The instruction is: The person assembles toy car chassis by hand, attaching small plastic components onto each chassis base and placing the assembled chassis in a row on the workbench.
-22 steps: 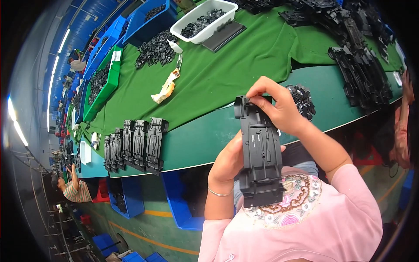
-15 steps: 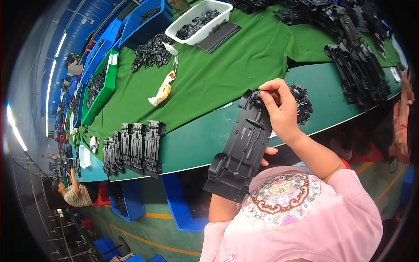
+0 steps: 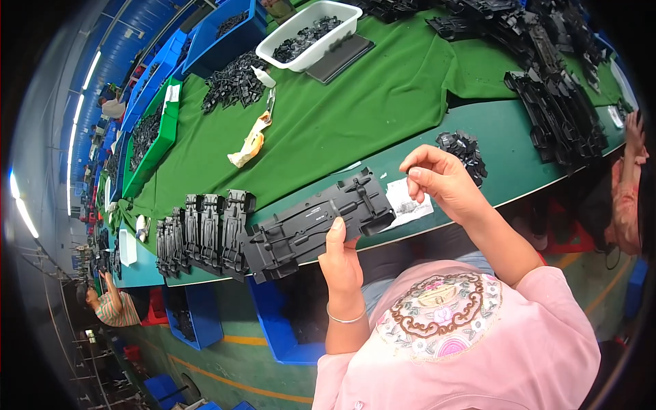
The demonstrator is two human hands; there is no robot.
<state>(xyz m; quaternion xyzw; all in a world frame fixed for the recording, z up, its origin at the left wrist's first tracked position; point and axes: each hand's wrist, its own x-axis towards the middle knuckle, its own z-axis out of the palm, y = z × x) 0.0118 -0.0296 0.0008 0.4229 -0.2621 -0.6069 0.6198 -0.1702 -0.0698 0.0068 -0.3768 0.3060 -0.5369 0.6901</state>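
Note:
My left hand (image 3: 340, 265) grips a long black plastic toy car chassis (image 3: 294, 231) by its near edge, thumb on top and the other fingers mostly hidden beneath. The chassis lies tilted, its moulded side facing up, over the table's front edge. Off its right end, apart from it, my right hand (image 3: 443, 179) is raised with thumb and forefinger pinched together. A small dark bit seems to show at those fingertips, too small to name. Beyond the right hand lies a heap of small black clips (image 3: 465, 152). A printed paper sheet (image 3: 408, 203) rests below it.
Several similar chassis (image 3: 205, 236) stand in a row to the left; more are stacked (image 3: 557, 113) at right. A white bin (image 3: 311, 37), a green bin (image 3: 154, 143) and a small bottle (image 3: 264, 76) sit on the green cloth (image 3: 342, 109). A blue crate (image 3: 277, 328) stands below.
The chassis has swung from steeply upright to nearly level and shifted left, now in my left hand alone. My right hand has let go of its far end and stays at the right, pinched.

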